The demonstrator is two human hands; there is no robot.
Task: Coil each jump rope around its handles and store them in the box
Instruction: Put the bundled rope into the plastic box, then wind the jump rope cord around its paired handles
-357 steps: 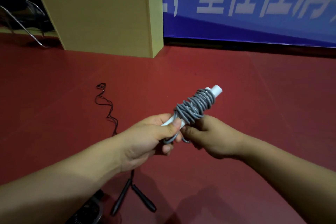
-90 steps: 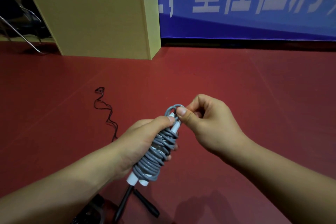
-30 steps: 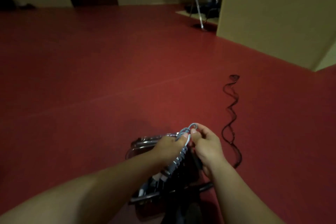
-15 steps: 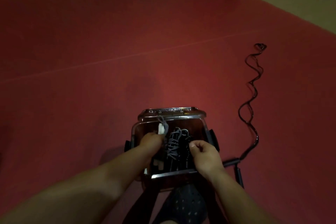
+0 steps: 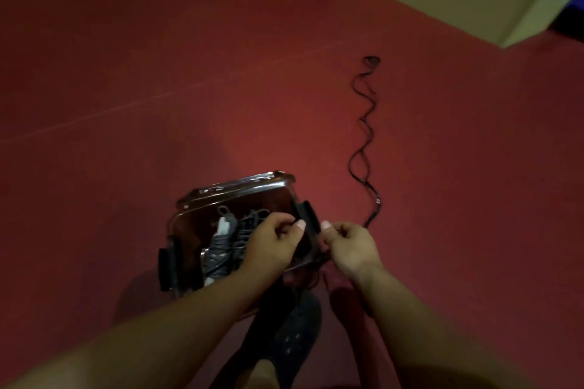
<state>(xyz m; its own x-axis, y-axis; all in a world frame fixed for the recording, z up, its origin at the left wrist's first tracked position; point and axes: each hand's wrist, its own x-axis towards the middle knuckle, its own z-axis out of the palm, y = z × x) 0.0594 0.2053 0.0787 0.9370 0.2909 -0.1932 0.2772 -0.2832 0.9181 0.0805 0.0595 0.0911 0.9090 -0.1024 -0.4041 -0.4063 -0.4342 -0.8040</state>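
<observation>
From my remote seat I see a clear plastic box [image 5: 240, 188] with dark side latches standing open on the red floor, a grey jump rope [image 5: 221, 246] coiled around its white handles lying inside — beside it a second, darker bundle [image 5: 249, 227] I can't make out clearly. To the box's right, a black jump rope [image 5: 363, 133] lies uncoiled in a wavy, doubled line stretching away across the floor, its near end running toward the box's right side.

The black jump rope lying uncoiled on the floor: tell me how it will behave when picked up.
The black jump rope will probably be floppy: its cord lies in loose waves across the red floor. It looks thin, so likely light. The kinks suggest that it may spring and tangle while coiled.
</observation>
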